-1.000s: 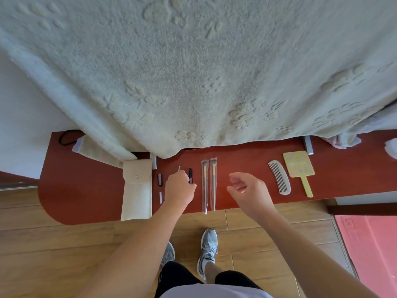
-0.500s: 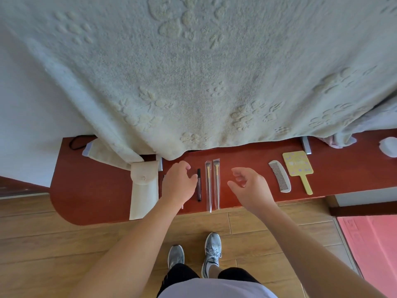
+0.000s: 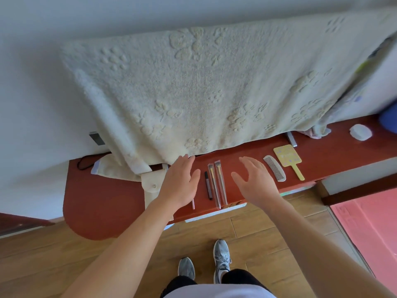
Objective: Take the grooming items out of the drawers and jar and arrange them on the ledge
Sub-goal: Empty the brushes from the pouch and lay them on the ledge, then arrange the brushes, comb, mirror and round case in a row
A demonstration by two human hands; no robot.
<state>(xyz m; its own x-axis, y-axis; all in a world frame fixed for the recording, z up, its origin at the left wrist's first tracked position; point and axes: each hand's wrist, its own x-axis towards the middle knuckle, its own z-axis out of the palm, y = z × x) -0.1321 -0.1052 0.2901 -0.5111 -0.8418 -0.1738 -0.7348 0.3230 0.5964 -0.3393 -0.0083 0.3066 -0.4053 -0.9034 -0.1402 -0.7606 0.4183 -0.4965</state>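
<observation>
With left hand [image 3: 179, 183] and right hand [image 3: 254, 182] spread, empty, flanking pen [image 3: 208, 186] and brushes [image 3: 221, 186]; laid parallel on ledge [image 3: 103, 201], likely for neatness.

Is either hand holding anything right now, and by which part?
Nothing is held: the left hand and right hand are both open, fingers spread, over the red ledge.

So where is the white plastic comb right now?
In the head view, the white plastic comb lies on the dark red wooden ledge, to the right of the person's right hand and just left of the yellow paddle-shaped hand mirror.
</observation>
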